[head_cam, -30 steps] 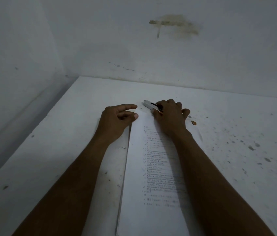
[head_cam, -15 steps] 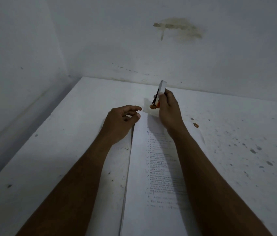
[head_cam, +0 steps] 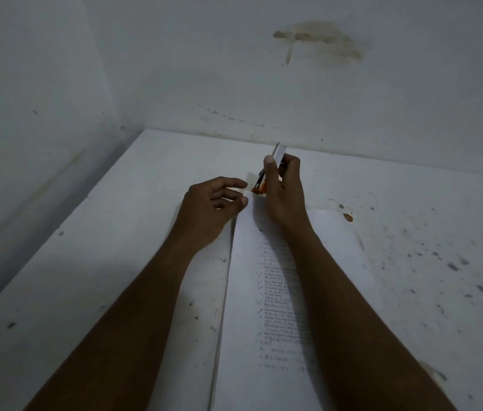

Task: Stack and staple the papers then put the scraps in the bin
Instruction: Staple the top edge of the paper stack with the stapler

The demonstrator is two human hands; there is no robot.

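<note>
A stack of white printed papers (head_cam: 267, 307) lies on the white table (head_cam: 86, 292), running from the near edge toward the middle. My right hand (head_cam: 286, 191) grips a small silver stapler with an orange end (head_cam: 271, 167), tilted nearly upright above the papers' far left corner. My left hand (head_cam: 213, 206) rests on the far left corner of the stack, thumb and forefinger pinching the paper's edge right next to the stapler's orange tip. No bin is in view.
White walls (head_cam: 234, 69) close the table at the back and left, forming a corner. A small orange speck (head_cam: 348, 217) lies on the table right of the papers. Dark specks dot the table's right side (head_cam: 454, 265).
My right hand has raised the stapler from lying flat on the papers' corner to nearly upright. My left hand stays at the corner with its fingers slightly more spread.
</note>
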